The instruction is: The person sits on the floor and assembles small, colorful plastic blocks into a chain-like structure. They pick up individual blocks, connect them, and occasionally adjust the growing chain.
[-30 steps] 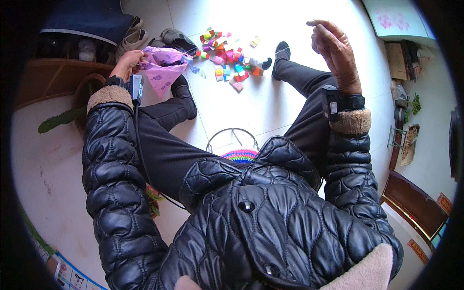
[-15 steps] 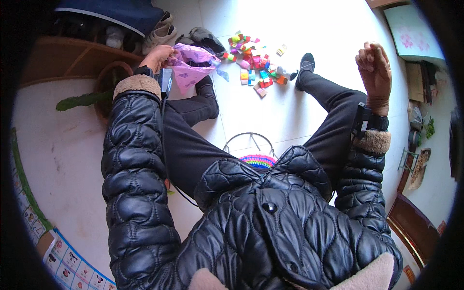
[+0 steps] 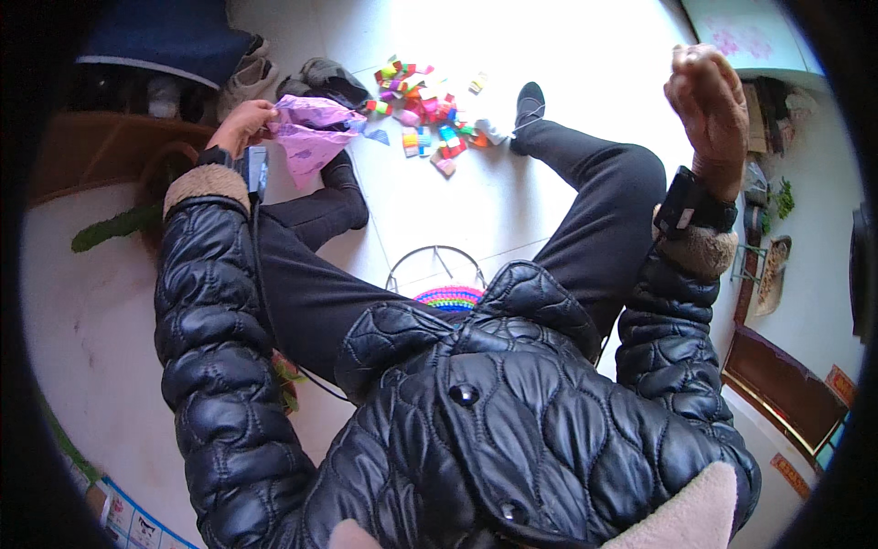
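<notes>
Pink bag (image 3: 309,151): thin, crumpled, purple-printed
Pose: drooping from the left fingers (image 3: 262,110)
Place: left of the coloured pieces (image 3: 417,143)

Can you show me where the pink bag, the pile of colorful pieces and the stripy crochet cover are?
Pink bag (image 3: 311,144): head view, middle of its pink side.
Pile of colorful pieces (image 3: 428,106): head view, a piece near its middle.
Stripy crochet cover (image 3: 448,297): head view, middle of its visible stripes.

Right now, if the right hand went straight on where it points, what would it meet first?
Probably the pale panel with pink flowers, near its left edge; depth is unclear, so the right hand might pass over it instead.
</notes>
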`<state>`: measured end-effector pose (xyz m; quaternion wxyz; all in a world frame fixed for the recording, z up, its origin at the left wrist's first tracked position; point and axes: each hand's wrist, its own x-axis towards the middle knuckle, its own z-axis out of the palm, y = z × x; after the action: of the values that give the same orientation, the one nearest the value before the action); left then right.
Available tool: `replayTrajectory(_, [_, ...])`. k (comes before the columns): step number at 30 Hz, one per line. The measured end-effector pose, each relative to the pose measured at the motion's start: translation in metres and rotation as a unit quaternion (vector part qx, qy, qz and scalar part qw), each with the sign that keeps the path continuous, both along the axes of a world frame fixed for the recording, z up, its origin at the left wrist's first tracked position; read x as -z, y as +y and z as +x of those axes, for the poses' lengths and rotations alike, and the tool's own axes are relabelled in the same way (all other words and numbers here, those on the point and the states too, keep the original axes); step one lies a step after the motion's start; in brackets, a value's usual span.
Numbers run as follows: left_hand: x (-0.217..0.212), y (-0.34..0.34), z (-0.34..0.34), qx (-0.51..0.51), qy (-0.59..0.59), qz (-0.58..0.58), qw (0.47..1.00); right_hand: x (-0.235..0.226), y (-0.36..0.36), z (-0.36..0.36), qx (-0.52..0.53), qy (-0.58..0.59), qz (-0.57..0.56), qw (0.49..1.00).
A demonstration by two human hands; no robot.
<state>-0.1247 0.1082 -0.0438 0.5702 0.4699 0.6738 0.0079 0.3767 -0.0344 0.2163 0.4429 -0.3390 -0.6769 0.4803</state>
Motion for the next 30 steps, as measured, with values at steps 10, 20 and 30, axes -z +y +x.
replayTrajectory(10, [-0.019,0.003,0.029,0.071,-0.019,0.021,0.997,0.056,0.055,-0.007,0.196,-0.472,0.032,0.859])
replayTrajectory(20, [-0.048,0.016,0.056,0.095,-0.009,0.101,0.99,0.325,0.067,0.015,0.119,-0.608,-0.308,0.722])
replayTrajectory(30, [-0.075,0.023,0.089,0.092,-0.004,0.125,0.988,0.405,0.033,0.001,0.167,-0.55,-0.344,0.743])
